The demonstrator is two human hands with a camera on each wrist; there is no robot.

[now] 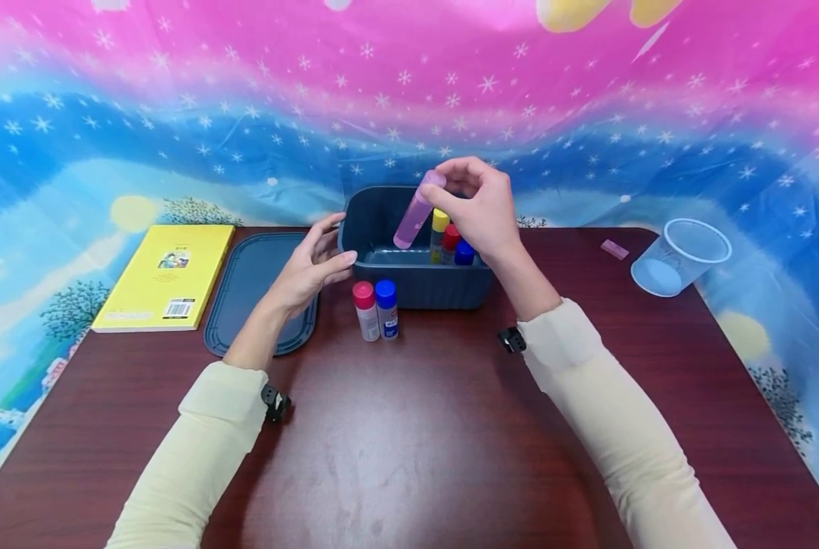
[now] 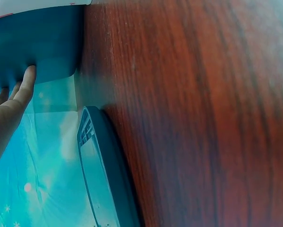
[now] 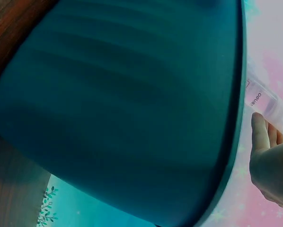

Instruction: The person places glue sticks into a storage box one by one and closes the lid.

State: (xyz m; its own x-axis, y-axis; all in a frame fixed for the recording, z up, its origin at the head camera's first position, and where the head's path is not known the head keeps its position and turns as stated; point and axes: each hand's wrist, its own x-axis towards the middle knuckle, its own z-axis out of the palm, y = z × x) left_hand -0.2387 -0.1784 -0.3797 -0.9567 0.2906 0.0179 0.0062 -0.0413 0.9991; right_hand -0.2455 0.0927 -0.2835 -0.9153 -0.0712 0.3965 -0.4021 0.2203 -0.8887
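My right hand (image 1: 481, 202) pinches a pink translucent glue stick (image 1: 416, 213), tilted, with its lower end over the inside of a dark blue-grey storage box (image 1: 423, 288). In the right wrist view, the box wall (image 3: 122, 109) fills most of the frame, with the glue stick (image 3: 262, 99) beyond its rim. My left hand (image 1: 313, 263) rests against the box's left end; the left wrist view shows extended fingers (image 2: 24, 87) on its outer wall. Yellow-capped (image 1: 440, 225), red-capped (image 1: 451, 242) and blue-capped (image 1: 464, 252) glue sticks stand inside, toward the right.
Two more glue sticks, red-capped (image 1: 366, 311) and blue-capped (image 1: 387, 309), stand before the box. Left lie a dark lid (image 1: 258, 297) and a yellow book (image 1: 165, 278). A pink eraser-like block (image 1: 615, 249) and a tilted mesh cup (image 1: 684, 255) are at right. A patterned cloth hangs behind.
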